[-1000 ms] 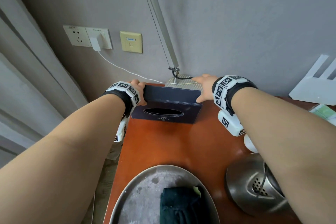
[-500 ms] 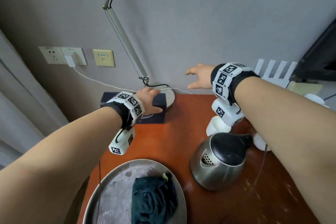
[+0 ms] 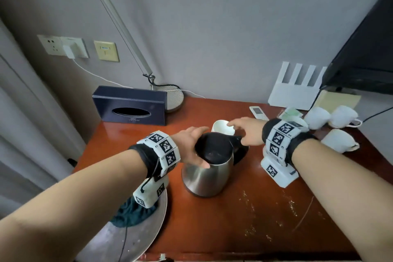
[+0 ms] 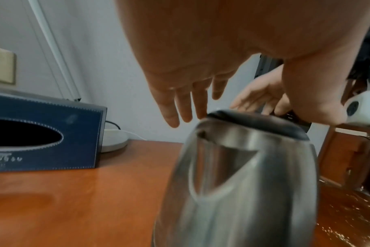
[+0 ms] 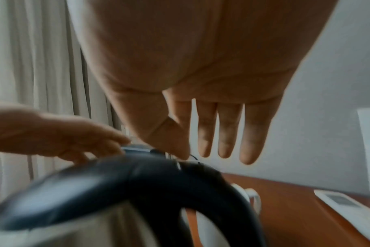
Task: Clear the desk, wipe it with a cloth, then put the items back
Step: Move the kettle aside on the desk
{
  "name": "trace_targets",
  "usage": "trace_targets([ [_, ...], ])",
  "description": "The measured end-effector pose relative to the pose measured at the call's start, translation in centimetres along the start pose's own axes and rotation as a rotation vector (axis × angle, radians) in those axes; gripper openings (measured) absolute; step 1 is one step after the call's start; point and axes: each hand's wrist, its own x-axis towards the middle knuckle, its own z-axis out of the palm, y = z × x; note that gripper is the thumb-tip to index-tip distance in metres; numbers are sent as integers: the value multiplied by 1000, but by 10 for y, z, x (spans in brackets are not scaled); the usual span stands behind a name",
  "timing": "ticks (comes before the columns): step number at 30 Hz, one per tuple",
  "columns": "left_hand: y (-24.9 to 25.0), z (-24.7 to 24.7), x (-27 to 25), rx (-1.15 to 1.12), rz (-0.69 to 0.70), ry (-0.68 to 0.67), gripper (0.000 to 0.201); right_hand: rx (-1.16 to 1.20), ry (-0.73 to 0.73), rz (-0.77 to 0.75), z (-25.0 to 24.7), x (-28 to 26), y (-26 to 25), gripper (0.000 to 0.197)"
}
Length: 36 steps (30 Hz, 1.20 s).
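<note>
A steel kettle (image 3: 207, 173) with a black lid and handle stands mid-desk on the red-brown desk (image 3: 244, 219). My left hand (image 3: 191, 147) spreads over the lid's left side, fingers straight, thumb against the steel wall; the left wrist view shows the fingers (image 4: 190, 103) just behind the kettle (image 4: 243, 175). My right hand (image 3: 242, 132) hovers over the handle, fingers straight, and its thumb touches the handle top (image 5: 158, 180) in the right wrist view. A dark green cloth (image 3: 131, 212) lies on a metal tray (image 3: 138, 238) at the front left. A navy tissue box (image 3: 129, 105) stands at the back left.
A white cup (image 3: 223, 127) stands right behind the kettle. More white cups (image 3: 338, 140), a remote (image 3: 258, 112) and a white router (image 3: 295, 87) sit at the back right under a dark screen (image 3: 365, 49). A lamp base (image 3: 174, 97) is beside the tissue box.
Both hands left the tissue box at the back left corner and came to the kettle. My view swung right and down.
</note>
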Motion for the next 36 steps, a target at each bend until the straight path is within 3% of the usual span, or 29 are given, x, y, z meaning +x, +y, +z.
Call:
trace_targets([
  [4,16,18,6,44,-89,69,117,-10,-61,-87,28,14,15,50],
  [9,23,25,11,85,-158,76,130,24,-9,-141,38,25,28,53],
  [16,-3,47,-1,-377,-204,187,121,175,-2,-249,43,24,45,56],
  [20,-9,54,-1,-445,-233,205,111,241,2,-281,43,21,47,56],
  [29,-11,40,-2,-501,-166,215,108,273,36,-279,37,12,49,49],
  [36,-23,-3,-18,-385,-108,269,104,277,155,-323,12,5,26,44],
])
